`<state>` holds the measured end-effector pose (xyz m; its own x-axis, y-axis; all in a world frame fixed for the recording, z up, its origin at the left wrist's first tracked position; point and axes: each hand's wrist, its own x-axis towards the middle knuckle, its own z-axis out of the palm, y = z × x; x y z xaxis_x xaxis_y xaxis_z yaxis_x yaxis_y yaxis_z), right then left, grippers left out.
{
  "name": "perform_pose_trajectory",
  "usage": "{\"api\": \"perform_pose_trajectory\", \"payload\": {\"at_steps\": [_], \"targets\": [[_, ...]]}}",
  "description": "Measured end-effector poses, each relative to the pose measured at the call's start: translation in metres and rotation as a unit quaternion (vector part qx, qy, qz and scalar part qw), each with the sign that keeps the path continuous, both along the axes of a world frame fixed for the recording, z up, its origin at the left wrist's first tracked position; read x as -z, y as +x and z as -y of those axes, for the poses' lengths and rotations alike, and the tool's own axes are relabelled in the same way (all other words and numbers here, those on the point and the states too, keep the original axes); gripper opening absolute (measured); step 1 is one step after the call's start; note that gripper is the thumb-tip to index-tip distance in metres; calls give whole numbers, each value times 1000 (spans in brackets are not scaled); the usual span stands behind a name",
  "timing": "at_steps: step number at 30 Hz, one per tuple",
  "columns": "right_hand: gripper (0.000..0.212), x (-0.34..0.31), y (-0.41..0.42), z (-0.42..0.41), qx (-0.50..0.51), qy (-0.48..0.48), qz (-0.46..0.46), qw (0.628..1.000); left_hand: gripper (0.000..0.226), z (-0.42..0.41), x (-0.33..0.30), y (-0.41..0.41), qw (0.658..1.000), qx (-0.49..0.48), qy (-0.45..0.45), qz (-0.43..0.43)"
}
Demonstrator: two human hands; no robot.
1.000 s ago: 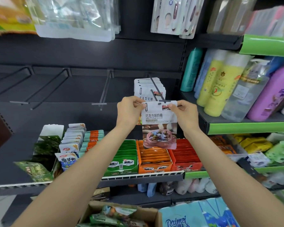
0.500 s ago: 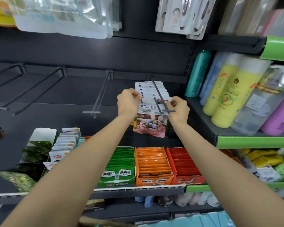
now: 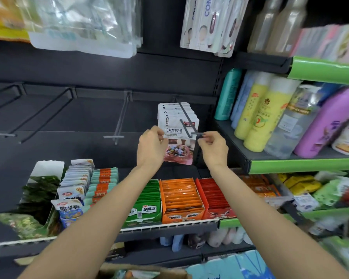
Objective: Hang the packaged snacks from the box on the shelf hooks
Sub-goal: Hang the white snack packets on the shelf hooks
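Observation:
A white snack packet (image 3: 176, 128) with a picture of a pink bowl of candies hangs at the front of a row of like packets (image 3: 173, 108) on a dark shelf hook (image 3: 186, 119). My left hand (image 3: 152, 147) pinches the packet's left edge. My right hand (image 3: 212, 147) is off the packet's right edge, its curled fingertips pinching the short crossbar at the hook's tip (image 3: 197, 133). The cardboard box (image 3: 141, 272) with more snack bags shows only at the bottom edge, between my forearms.
Three bare hooks (image 3: 119, 117) stick out to the left on the dark back panel. Below is a shelf with green, orange (image 3: 179, 196) and red snack trays. Bottles (image 3: 266, 109) stand on green-edged shelves at the right. Clear packets (image 3: 83, 25) hang overhead.
The packet went from the hook's tip back onto the hook against the row. My right hand let go of its right edge and now pinches the hook's crossbar. The camera tilted upward.

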<state>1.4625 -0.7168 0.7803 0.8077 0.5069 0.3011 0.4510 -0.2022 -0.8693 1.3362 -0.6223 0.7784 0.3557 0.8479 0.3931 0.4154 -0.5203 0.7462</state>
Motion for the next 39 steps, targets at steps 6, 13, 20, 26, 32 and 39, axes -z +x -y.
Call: {"api": "perform_pose_trajectory", "payload": {"at_steps": [6,13,20,26,32,39], "targets": [[16,31,-60,65,-80,-81,-10,993,7,62,27,-51,995,82,-47,-36],[22,102,-130,142,-162,-163,3,973,13,112,77,-128,985,90,-48,-142],[46,185,-186,188,-291,-304,-36,906,30,157,141,-201,923,142,-104,-342],[71,198,-222,207,-367,-363,-160,841,59,175,165,-251,886,226,-81,-397],[91,189,-227,214,-373,-403,-203,811,96,177,161,-279,796,353,-112,-479],[44,192,-233,229,-202,-412,-152,875,32,170,157,-290,852,373,-21,-365]]}}
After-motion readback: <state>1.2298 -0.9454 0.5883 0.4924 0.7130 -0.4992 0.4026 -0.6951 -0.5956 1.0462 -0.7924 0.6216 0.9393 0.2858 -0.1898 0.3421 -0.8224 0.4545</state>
